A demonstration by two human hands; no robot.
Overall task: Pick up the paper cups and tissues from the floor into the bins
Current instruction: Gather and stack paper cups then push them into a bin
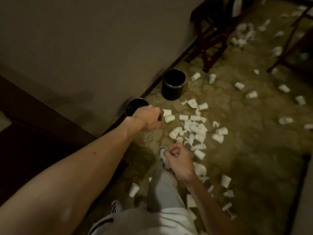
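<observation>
The near bin [133,107] sits right under the left hand [147,118], fingers curled, contents unclear; the far bin [173,83], second of two, stands beyond it. The right hand [179,158], also curled, hold unclear, is nearer the paper cups [221,131] and tissues [188,124] heaped just ahead-right on the floor [254,150], well over twenty, too blurred to count

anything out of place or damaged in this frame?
Yes. Paper cups and tissues litter the carpet, thickest in a heap right of the near bin, with more trailing toward the chairs. Some cups look crushed. The near bin and far bin both stand upright by the wall.
</observation>
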